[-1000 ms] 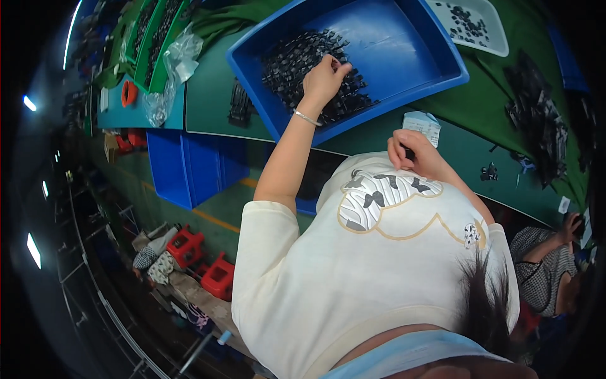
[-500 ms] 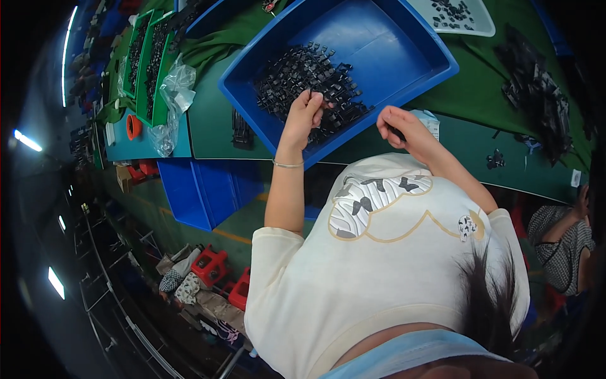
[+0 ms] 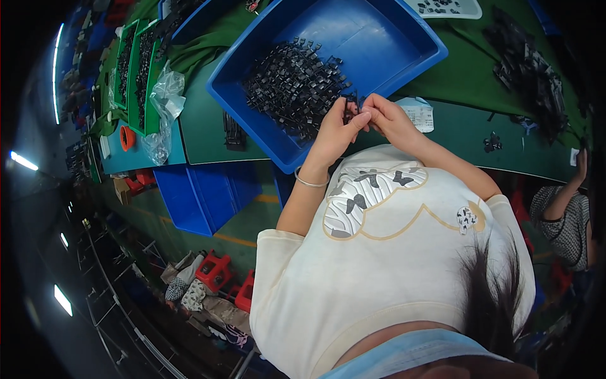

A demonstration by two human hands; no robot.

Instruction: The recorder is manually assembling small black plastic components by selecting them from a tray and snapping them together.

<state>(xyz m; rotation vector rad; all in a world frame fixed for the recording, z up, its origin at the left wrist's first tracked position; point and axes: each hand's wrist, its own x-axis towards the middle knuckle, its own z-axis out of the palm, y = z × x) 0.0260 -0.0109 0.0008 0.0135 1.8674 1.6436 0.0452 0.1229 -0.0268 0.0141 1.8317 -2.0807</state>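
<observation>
Meeting fingertip to fingertip, left hand (image 3: 334, 129) and right hand (image 3: 386, 117) (pinching a small black part (image 3: 351, 101)).

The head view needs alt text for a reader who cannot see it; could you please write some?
Seen from above, a person's left hand and right hand meet over the near rim of a blue tray, pinching a small black part. A heap of black parts fills the tray on a green table.

small black clip (image 3: 351, 103), apparently pinched between fingertips

Left hand (image 3: 336, 131) and right hand (image 3: 386, 118) meet fingertip to fingertip, both pinched, forearms angled inward.
</observation>
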